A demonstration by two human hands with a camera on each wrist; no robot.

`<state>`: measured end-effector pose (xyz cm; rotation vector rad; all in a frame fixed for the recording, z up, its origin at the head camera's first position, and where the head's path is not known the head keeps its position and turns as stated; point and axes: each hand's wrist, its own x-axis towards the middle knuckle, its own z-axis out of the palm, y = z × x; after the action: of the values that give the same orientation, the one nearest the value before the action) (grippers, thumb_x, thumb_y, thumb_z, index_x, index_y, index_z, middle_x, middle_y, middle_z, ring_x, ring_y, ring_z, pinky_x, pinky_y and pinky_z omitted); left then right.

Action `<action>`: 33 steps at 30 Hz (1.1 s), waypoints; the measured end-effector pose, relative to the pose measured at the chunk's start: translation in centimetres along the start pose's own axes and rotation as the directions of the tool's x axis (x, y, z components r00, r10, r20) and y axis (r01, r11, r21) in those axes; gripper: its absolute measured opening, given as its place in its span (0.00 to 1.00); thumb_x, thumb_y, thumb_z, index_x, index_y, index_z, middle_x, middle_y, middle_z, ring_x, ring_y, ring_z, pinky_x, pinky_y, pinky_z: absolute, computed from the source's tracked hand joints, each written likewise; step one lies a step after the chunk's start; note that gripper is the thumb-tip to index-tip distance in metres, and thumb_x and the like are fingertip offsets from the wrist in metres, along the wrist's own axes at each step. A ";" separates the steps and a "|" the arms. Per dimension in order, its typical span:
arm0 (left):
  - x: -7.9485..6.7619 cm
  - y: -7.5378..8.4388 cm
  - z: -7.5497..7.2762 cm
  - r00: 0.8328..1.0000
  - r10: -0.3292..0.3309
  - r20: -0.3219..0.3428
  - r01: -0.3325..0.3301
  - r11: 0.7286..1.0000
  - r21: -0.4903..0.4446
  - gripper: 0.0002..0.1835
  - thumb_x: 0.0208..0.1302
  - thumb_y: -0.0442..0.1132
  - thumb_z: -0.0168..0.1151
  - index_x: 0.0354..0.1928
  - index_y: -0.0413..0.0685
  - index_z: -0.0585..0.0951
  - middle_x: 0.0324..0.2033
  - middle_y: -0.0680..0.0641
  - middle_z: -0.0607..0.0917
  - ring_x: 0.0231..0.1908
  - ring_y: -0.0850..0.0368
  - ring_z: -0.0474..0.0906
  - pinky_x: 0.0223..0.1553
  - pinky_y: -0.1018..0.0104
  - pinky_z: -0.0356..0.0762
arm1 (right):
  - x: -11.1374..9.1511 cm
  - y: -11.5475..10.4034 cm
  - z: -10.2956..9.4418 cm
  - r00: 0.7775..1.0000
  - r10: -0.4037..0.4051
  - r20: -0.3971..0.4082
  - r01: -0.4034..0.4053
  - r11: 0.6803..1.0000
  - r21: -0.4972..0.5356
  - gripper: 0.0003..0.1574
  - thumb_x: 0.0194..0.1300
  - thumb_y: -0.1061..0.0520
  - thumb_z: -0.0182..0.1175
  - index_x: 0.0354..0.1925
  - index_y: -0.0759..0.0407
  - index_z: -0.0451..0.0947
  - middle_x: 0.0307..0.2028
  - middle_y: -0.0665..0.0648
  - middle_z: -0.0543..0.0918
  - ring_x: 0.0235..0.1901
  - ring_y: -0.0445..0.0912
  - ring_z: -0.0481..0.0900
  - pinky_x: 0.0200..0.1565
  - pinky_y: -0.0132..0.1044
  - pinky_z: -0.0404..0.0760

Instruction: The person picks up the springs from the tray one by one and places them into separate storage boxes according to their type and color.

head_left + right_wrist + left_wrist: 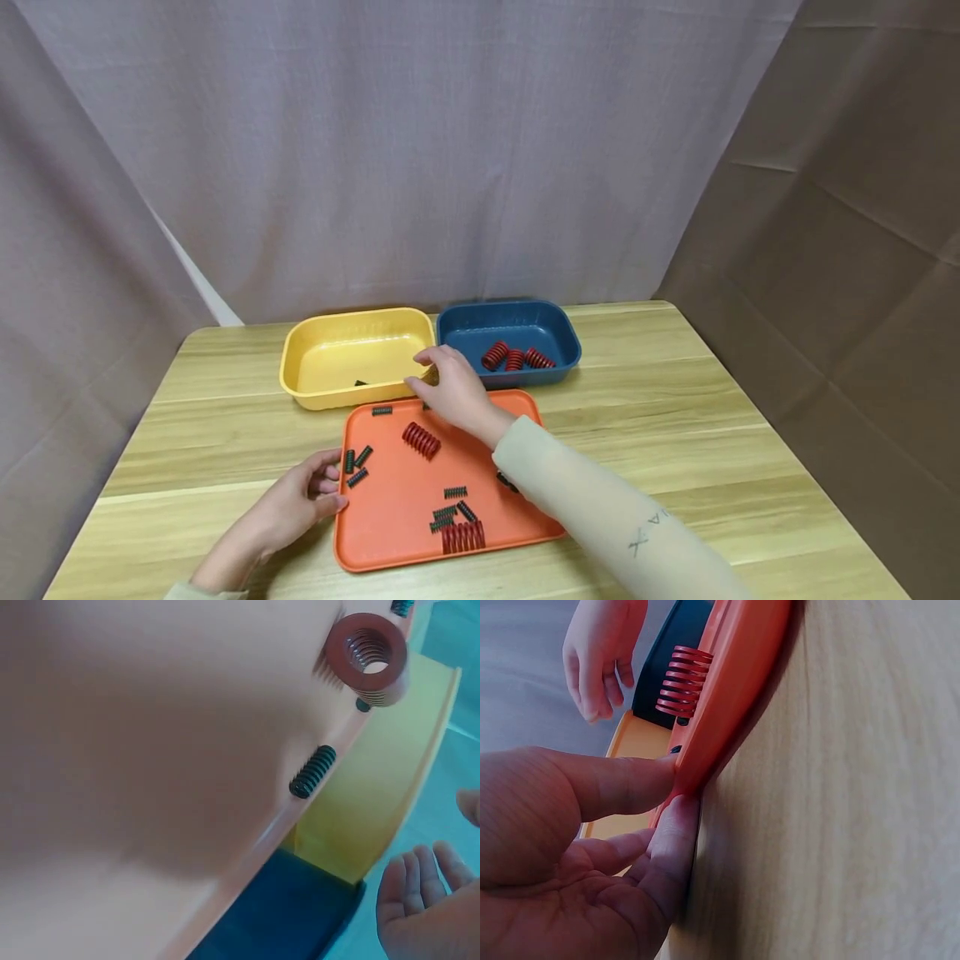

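Presently, the left hand [292,507] pinches the orange tray [390,527] at its left rim; the right hand [457,390], grip released, hovers near the yellow bin [341,354].

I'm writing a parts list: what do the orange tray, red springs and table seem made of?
Orange tray: probably smooth plastic, by its uniform colour and rounded rim.
Red springs: likely metal, painted or coated, by their regular, evenly coloured coils.
Table: smooth wood or laminate; the grain leaves it open.

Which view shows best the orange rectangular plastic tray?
The head view, with most of the tray visible. The left wrist view shows mainly its edge, pinched by the left hand; the right wrist view, part of its surface and rim.
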<state>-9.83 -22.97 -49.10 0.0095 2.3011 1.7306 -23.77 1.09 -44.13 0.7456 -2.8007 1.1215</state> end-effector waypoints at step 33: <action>0.0 -0.1 0.0 1.000 -0.005 0.008 0.005 1.000 -0.005 0.38 0.55 0.27 0.68 0.67 0.32 0.62 0.49 0.39 0.73 0.45 0.48 0.73 0.41 0.67 0.78 | -9.5 4.9 -2.6 0.885 -0.085 0.457 0.036 0.993 0.115 0.14 0.57 0.45 0.71 0.41 0.47 0.84 0.38 0.41 0.82 0.40 0.39 0.77 0.45 0.33 0.77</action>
<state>-9.79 -23.02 -49.22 0.0098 2.2894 1.7311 -17.93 9.86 -47.25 1.2547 -3.0769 1.2239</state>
